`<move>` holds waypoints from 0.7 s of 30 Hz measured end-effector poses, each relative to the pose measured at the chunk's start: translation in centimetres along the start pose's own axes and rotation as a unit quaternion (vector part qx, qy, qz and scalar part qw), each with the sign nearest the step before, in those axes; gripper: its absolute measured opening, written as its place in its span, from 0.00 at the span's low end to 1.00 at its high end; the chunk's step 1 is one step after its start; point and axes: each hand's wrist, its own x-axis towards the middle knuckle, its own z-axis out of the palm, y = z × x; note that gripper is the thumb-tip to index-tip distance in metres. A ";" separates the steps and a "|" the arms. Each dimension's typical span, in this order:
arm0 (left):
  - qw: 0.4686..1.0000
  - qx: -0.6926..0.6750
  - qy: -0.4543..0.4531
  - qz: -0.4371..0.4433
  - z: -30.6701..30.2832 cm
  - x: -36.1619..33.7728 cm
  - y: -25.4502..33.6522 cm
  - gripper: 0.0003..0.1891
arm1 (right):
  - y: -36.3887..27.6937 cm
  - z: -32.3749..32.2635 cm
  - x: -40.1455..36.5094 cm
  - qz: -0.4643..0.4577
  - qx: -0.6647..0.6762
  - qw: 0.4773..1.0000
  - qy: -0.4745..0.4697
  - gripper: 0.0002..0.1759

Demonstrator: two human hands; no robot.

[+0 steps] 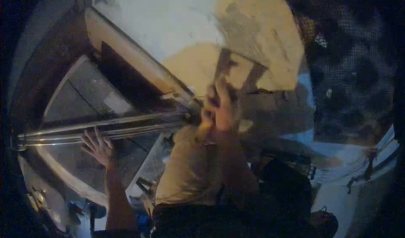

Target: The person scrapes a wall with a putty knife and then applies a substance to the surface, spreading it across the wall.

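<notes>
Several long shiny metal rods (pixel 63 130) run from the far left toward the centre. My left hand (pixel 99 147) lies at their near side, fingers spread and fingertips touching the lowest rod. My right hand (pixel 219 109) is raised near the middle, beside the rods' right end, and is smeared by motion. Its fingers point away from me, just below a dark frame-like shape (pixel 253 75) on a yellowish surface. Whether that hand holds anything is too blurred to tell.
A pale and yellowish board (pixel 261 22) fills the top, with a long slanted rail (pixel 139 52) along its left edge. Under the rods is a grey curved panel (pixel 80 98). Dark mesh (pixel 337 56) stands at right, above whitish sheeting (pixel 337 153).
</notes>
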 end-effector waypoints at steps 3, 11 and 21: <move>1.000 -0.003 -0.008 -0.004 -0.3 -0.3 0.5 0.27 | 2.6 -4.3 -3.0 -0.008 0.011 0.996 -0.088 0.15; 0.999 0.019 -0.027 0.010 -1.2 0.0 0.9 0.26 | 1.4 -3.6 -3.4 0.057 0.077 0.989 -0.115 0.20; 1.000 0.013 -0.016 0.003 0.4 -0.4 0.1 0.29 | 2.8 -4.7 -4.4 0.077 0.099 0.986 -0.114 0.25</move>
